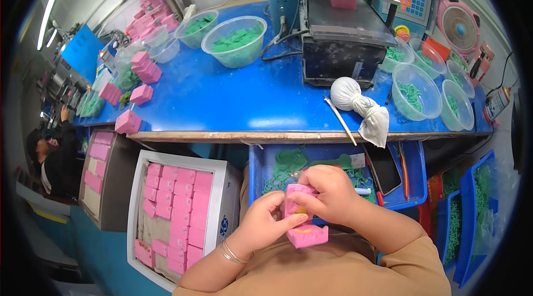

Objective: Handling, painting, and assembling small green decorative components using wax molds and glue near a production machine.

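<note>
Our left hand [262, 225] and right hand [332, 190] pinch a pink, rubbery-looking, yellow-marked block [308, 236], seemingly partly opened, its handling apparently unfinished.

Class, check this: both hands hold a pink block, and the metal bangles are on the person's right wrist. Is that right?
The wrist is wrong: the head view shows the metal bangles on the left wrist. The rest stands: the left hand and right hand hold the pink block.
</note>
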A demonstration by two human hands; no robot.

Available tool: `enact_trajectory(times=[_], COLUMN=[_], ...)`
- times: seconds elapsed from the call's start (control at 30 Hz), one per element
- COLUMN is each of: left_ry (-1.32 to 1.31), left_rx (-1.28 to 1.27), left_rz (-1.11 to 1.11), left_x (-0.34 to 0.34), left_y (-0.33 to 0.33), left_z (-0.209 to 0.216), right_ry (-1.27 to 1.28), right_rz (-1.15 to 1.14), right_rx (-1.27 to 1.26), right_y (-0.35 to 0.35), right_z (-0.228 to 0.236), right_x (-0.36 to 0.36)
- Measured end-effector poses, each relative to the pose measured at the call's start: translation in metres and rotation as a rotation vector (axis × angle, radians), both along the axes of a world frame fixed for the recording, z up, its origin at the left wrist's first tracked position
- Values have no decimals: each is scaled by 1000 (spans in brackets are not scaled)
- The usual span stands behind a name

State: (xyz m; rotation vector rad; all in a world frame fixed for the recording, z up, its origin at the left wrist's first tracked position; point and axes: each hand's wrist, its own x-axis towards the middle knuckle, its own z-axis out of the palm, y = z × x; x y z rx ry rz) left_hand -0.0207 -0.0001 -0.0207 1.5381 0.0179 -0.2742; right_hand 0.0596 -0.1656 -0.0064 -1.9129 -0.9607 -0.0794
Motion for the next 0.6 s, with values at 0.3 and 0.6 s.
enact_trajectory(times=[0.3, 0.6], left_ry=[-198, -458], left_rx=[-131, 205], left_rz=[243, 227], left_x=[-3, 0], left_y=[-3, 5], left_z=[-8, 2], right_ry=[904, 798], right_rz=[270, 295], right_rx=[355, 172], right_y=[-4, -13], right_z=[-17, -17], right_x=[-16, -19])
